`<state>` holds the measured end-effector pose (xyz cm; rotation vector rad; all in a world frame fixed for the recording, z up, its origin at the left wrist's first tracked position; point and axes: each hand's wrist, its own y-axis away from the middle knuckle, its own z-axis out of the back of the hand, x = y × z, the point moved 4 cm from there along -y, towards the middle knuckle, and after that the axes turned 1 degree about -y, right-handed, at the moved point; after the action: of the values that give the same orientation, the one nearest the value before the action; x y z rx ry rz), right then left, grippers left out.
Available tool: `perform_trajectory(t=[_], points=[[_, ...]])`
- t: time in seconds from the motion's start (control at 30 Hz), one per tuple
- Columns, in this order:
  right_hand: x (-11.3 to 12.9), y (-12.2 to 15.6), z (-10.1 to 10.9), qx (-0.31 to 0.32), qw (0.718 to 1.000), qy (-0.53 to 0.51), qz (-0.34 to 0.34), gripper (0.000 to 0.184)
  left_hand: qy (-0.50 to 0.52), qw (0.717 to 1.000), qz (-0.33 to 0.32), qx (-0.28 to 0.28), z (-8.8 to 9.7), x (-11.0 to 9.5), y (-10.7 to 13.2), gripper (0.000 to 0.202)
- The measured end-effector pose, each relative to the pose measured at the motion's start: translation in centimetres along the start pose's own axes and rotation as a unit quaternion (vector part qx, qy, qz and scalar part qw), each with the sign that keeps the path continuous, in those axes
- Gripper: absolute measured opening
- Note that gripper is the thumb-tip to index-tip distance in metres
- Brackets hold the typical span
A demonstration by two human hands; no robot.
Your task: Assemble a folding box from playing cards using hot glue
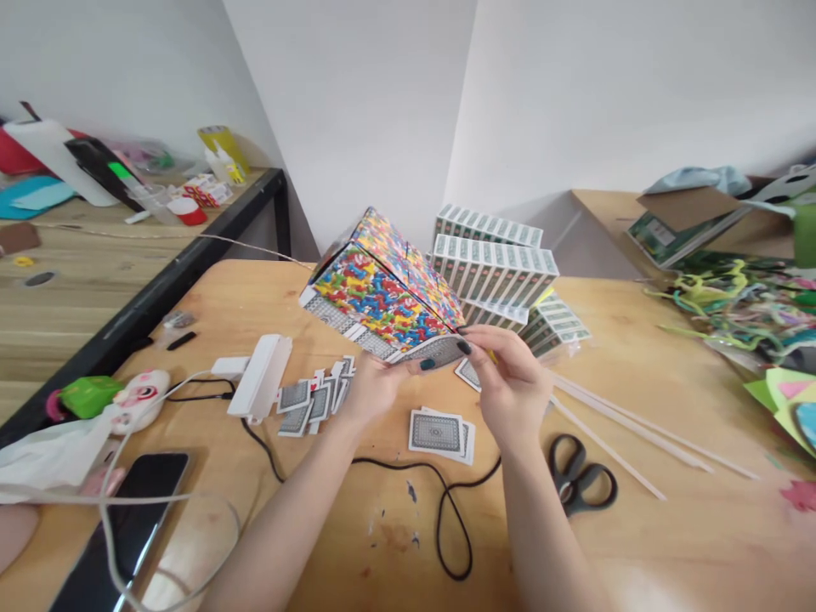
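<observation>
A box with a colourful printed pattern (376, 297) is held tilted above the table, with grey-backed cards along its lower edge. My left hand (373, 391) supports its underside, thumb against the lower edge and the other fingers hidden beneath. At the right corner, my right hand (513, 378) pinches the end of a grey-backed playing card (437, 351) lying along the box edge. Below the hands rests a small stack of playing cards (436, 432). More loose cards (310, 398) are scattered to the left, and another card (468, 374) is partly covered by my right hand.
Stacked card packs (494, 268) stand behind the box. Black-handled scissors (580, 476) and thin white sticks (631, 425) lie at right. A black cable (439, 484) loops across the front. A white device (261, 378) and a phone (127, 527) sit at left.
</observation>
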<state>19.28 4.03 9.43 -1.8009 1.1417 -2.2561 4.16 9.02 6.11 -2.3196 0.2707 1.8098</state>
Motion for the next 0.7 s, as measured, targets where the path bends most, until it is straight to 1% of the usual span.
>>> perform_trajectory(t=[0.07,0.1,0.2,0.23,0.27,0.33,0.4,0.47,0.5,0.53,0.6,0.7], points=[[-0.5,-0.2,0.2,0.022,0.997,-0.040,-0.062,0.006,0.009,1.000,0.012,0.028,0.3,0.1,0.0,0.024],[-0.7,-0.3,0.2,0.033,0.994,-0.053,-0.090,0.013,0.018,0.999,0.017,0.047,0.5,0.1,0.0,0.027],[-1.4,-0.4,0.2,0.089,0.977,-0.087,-0.171,0.052,0.055,0.991,0.036,0.116,0.9,0.1,0.1,0.031],[-1.6,-0.4,0.2,0.115,0.968,-0.100,-0.199,0.062,0.063,0.987,0.042,0.139,1.0,0.1,0.1,0.031],[-1.9,-0.4,0.2,0.138,0.956,-0.114,-0.230,0.067,0.069,0.983,0.051,0.164,1.1,0.0,0.2,0.032],[-2.8,-0.2,0.7,0.170,0.927,-0.145,-0.301,0.065,0.077,0.972,0.072,0.209,1.3,-0.1,0.4,0.036],[-3.7,0.3,1.2,0.199,0.887,-0.176,-0.379,0.056,0.086,0.963,0.093,0.239,1.5,-0.1,0.6,0.041],[-4.5,0.9,1.3,0.231,0.841,-0.218,-0.437,0.052,0.098,0.956,0.107,0.254,1.8,-0.2,0.8,0.047],[-4.8,1.1,1.2,0.237,0.825,-0.240,-0.454,0.051,0.105,0.955,0.109,0.254,1.9,-0.1,0.9,0.049],[-5.1,1.3,1.1,0.232,0.814,-0.261,-0.465,0.049,0.114,0.955,0.111,0.251,2.0,0.0,0.8,0.052],[-5.4,1.4,0.5,0.193,0.808,-0.299,-0.470,0.045,0.129,0.957,0.115,0.235,2.1,0.2,0.6,0.055],[-5.4,1.3,-0.6,0.118,0.816,-0.330,-0.459,0.035,0.150,0.963,0.118,0.191,2.5,0.4,-0.2,0.055]])
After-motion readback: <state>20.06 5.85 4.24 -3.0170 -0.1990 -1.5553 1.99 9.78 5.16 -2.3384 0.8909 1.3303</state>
